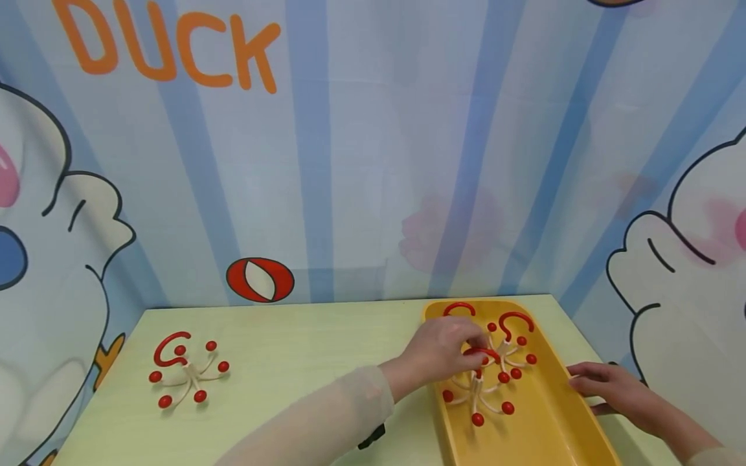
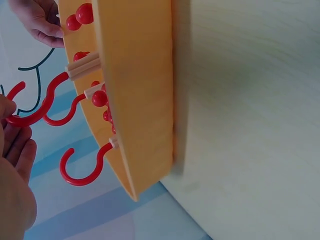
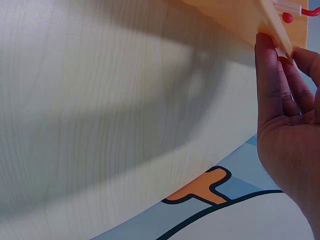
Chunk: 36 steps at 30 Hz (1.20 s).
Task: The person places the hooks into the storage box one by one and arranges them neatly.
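Observation:
In the head view, my left hand [image 1: 440, 346] holds the red hook of a cream, several-armed hanger [image 1: 476, 387] whose arms end in red balls. This hanger is in the near-left part of a yellow tray [image 1: 553, 421]. In the left wrist view, the fingers and thumb are at the curve of its red hook [image 2: 37, 117]. Another such hanger [image 1: 517, 317] lies just behind it, and a third hook [image 1: 460, 305] shows at the tray's far end. My right hand [image 1: 620, 391] grips the tray's right rim; in the right wrist view, thumb and fingers are on either side of the rim [image 3: 277, 30].
One more hanger [image 1: 188, 374] of the same kind stands on the pale green table [image 1: 280, 362] at the left. A printed cartoon curtain [image 1: 373, 162] hangs behind and beside the table. A black strap [image 1: 372, 437] shows below the left sleeve.

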{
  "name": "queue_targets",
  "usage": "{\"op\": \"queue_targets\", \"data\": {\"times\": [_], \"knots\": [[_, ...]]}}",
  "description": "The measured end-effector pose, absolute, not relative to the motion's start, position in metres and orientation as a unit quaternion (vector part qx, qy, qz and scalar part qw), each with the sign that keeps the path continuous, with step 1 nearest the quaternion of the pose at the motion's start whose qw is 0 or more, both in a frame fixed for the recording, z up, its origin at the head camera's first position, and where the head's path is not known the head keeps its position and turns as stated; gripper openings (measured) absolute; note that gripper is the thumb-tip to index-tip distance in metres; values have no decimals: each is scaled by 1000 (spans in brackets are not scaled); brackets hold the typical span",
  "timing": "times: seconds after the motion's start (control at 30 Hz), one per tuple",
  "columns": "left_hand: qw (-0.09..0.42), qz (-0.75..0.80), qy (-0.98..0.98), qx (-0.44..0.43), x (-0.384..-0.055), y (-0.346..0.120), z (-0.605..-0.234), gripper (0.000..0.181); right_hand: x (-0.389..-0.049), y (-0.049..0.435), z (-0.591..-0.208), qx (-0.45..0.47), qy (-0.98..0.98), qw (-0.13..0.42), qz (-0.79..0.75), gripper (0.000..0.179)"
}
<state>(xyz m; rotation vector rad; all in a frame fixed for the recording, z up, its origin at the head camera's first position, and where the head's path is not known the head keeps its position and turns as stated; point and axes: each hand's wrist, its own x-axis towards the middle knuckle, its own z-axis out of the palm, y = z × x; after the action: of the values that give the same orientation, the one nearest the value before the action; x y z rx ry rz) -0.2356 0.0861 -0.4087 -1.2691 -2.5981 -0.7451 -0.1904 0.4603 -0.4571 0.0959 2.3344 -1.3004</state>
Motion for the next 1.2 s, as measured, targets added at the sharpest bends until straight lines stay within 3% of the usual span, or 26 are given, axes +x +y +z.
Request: {"op": "queue_targets", "data": {"times": [0.5,1.2], "knots": [[79,-262,-866,-418,-237,83,-435,7,-191,461,-458,28,846,232,-479,60],[74,-275,-861,-421,-235,77,-432,13,-191,465,-462,32,842,235,-485,61]]}}
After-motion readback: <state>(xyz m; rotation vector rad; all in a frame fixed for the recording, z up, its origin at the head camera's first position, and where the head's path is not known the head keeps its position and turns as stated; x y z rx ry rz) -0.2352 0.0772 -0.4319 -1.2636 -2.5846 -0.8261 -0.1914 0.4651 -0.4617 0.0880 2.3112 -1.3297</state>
